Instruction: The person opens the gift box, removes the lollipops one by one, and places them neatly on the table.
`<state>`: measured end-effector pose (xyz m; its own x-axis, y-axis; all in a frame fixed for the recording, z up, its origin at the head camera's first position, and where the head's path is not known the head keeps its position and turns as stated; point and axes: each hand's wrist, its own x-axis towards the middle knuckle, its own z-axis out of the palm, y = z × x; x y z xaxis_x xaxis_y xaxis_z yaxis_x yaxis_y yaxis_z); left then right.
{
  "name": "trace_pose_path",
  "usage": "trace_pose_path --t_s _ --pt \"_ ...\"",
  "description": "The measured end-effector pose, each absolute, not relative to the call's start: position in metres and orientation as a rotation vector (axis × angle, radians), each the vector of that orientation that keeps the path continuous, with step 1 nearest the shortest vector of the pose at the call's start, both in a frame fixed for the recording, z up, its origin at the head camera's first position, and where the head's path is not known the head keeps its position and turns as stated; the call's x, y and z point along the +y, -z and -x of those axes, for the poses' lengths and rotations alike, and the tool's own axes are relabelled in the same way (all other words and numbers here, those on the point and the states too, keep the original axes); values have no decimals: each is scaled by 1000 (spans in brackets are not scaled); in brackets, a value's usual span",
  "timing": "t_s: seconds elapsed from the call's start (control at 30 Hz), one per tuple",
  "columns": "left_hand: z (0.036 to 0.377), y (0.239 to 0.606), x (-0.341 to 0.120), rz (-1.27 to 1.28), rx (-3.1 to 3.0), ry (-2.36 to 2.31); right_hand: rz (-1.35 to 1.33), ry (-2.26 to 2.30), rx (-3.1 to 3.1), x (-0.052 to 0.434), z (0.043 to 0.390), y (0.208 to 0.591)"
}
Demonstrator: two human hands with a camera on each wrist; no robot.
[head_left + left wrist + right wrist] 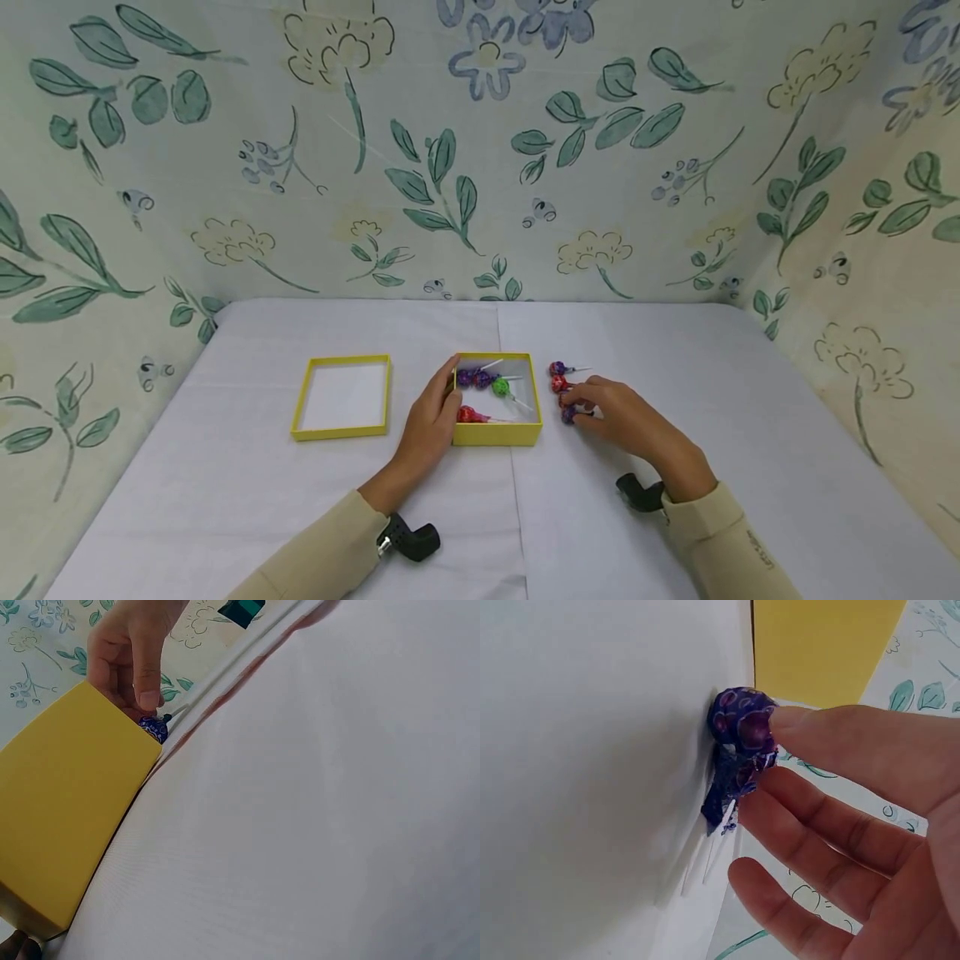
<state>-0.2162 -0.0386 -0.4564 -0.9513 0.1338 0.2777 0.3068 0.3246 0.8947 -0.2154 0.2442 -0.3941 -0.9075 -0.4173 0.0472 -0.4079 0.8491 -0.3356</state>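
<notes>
A yellow-rimmed box with a white inside holds several wrapped lollipops: purple ones, a green one and a red one. My left hand rests along the box's left side, fingers fairly straight against the wall. To the right of the box, several lollipops lie in a short column, among them a purple one and a red one. My right hand pinches the nearest purple lollipop between thumb and fingers; its white stick points away from the box.
A yellow-edged box lid with a white inside lies on the left of the table. The white tablecloth has a crease running down its middle. Floral-patterned cloth hangs behind the table and along both sides.
</notes>
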Motion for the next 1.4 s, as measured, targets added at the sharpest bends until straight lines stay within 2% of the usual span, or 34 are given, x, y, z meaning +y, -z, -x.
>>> trace_pose_path --t_s 0.63,1.4 --pt "216 460 -40 405 -2418 1698 793 624 3019 236 209 376" --pt "216 458 -39 416 -2384 1713 970 794 2946 183 219 357"
